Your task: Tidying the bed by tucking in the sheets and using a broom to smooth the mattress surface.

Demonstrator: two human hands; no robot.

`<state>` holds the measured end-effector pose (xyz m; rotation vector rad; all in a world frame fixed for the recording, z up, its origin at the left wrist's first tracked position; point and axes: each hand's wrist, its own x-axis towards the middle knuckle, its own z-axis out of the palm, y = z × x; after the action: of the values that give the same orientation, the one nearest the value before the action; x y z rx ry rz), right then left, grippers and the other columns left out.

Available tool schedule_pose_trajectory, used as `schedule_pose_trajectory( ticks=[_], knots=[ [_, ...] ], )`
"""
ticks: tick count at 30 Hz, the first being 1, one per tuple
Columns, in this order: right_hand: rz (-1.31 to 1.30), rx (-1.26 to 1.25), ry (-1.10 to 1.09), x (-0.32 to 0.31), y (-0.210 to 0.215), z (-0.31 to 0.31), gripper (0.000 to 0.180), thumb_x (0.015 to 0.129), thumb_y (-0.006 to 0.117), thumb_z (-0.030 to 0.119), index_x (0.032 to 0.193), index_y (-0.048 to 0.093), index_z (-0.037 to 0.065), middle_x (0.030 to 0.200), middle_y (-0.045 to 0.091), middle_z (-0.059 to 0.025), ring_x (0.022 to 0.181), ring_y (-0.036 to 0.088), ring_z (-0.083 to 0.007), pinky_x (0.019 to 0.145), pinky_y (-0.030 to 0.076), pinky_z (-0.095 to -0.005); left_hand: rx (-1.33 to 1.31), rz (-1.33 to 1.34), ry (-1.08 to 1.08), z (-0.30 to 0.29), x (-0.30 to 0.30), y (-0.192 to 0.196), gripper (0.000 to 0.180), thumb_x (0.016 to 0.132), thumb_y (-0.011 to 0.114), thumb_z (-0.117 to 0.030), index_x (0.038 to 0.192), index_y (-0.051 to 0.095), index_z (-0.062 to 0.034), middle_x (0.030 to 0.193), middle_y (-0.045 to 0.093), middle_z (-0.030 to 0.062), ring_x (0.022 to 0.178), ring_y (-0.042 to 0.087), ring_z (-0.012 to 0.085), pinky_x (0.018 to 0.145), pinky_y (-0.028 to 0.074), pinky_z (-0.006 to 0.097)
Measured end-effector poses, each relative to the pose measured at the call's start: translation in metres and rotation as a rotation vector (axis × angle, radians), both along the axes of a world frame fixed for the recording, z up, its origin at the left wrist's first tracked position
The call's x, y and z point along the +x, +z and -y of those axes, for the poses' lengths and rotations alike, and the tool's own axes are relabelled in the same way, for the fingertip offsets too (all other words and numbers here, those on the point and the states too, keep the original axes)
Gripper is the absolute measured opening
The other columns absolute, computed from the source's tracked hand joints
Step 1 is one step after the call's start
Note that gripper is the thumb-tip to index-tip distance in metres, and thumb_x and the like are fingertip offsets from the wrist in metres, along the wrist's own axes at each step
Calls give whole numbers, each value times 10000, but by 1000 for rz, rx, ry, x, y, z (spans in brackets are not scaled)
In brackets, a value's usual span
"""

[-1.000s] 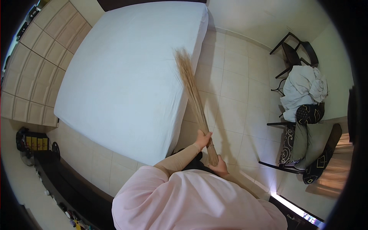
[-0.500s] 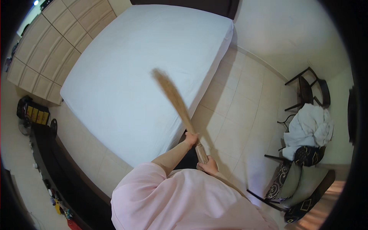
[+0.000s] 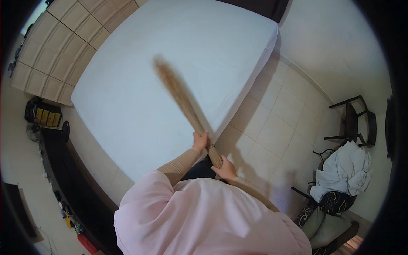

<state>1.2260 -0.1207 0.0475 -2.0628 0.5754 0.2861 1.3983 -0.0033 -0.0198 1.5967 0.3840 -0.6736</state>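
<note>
A long straw-coloured broom (image 3: 180,97) slants away from me over the near right part of the bed (image 3: 140,123), which is covered with a white fitted sheet. My left hand (image 3: 200,140) is wrapped round the broom partway along its length. Lower down, my right hand (image 3: 226,168) grips the thick handle end close to my body. The broom's far tip is smeared by motion. Whether the bristles touch the sheet I cannot tell.
Tiled floor (image 3: 276,123) runs along the bed's right side. A dark chair (image 3: 352,121) and a heap of white cloth (image 3: 342,170) stand by the right wall. Beige cabinets (image 3: 55,51) are at far left, with a long dark dresser (image 3: 72,182) at the near left.
The broom's tip has swung left and farther over the bed, and both hands have moved forward and slightly left with it. The whole view has shifted a little.
</note>
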Motion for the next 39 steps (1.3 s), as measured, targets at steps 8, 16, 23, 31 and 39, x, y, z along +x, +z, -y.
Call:
schedule_pose_trajectory(
  ticks=[8,16,23,31,39],
  knots=[
    [-45,281,-274,48,-51,29,565,673,814,278,1082,560,-18,1010,657,-188,956,636,-297,822,488,-395,15,-257,-350,36,32,8,813,882,572,-580,1390,279,-18,1262,524,164,1174,537,278,934,455,488],
    [82,468,-525,114,-39,129,512,735,773,163,1125,476,15,949,602,-111,833,606,-205,731,498,-338,230,1,-633,89,36,-29,785,856,591,-555,1375,451,17,1433,435,217,1330,411,355,1077,355,421],
    [67,274,-62,187,-18,134,745,741,787,161,1328,377,-45,1147,586,-170,1016,605,-254,870,494,-342,856,-109,-1223,-21,55,-66,605,878,528,-524,1373,512,-176,1396,459,230,1358,292,471,1106,336,476],
    [-83,331,203,293,-34,142,725,696,793,230,1279,471,-55,1126,611,-221,1045,603,-314,889,481,-377,851,-96,-1082,-34,11,-136,732,835,582,-582,1265,557,9,1388,440,255,1321,291,532,1131,235,526],
    [-34,511,-508,291,-48,190,550,750,755,106,1192,460,-37,1075,584,-155,932,608,-270,806,513,-383,774,68,-1040,-52,13,-138,521,910,485,-547,1235,635,-168,1381,448,246,1333,281,500,1130,60,618]
  ],
)
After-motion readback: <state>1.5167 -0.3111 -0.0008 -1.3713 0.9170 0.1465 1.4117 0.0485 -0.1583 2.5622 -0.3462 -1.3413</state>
